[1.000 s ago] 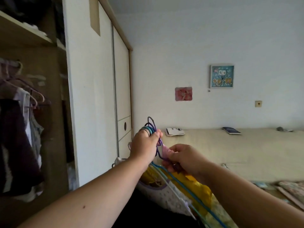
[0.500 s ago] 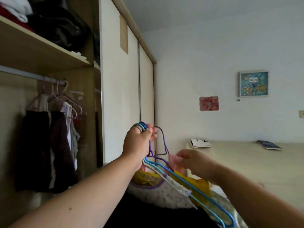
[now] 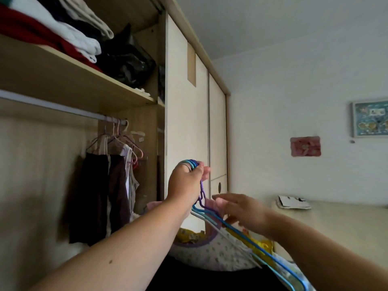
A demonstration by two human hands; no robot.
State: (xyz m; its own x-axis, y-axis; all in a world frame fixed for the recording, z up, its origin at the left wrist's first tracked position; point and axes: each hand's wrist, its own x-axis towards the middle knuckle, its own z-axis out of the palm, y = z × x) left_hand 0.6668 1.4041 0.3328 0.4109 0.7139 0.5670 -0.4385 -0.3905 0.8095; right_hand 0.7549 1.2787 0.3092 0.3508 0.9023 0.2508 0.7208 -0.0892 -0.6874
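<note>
1. Left hand (image 3: 185,181): raised at frame centre, with its fingers curled round the bunched hooks of the hangers (image 3: 210,215). The hook tops show above the knuckles at 12 o'clock.
2. Hangers: purple, blue and white wire. Their arms slope from the left hand toward 4 o'clock, and the clothes (image 3: 210,250) on them hang below at 6 o'clock.
3. Right hand (image 3: 241,208): at 4 o'clock from the left hand, with fingers straight and spread, gripping nothing. Its fingertips lie just beside the hanger necks; contact cannot be told.
4. Rail (image 3: 52,106): at 10 o'clock from the left hand, under a shelf (image 3: 73,80). Dark garments (image 3: 100,196) hang from it.
5. Door (image 3: 182,122): directly behind the left hand.
6. Bed (image 3: 336,223): at 3 o'clock.
</note>
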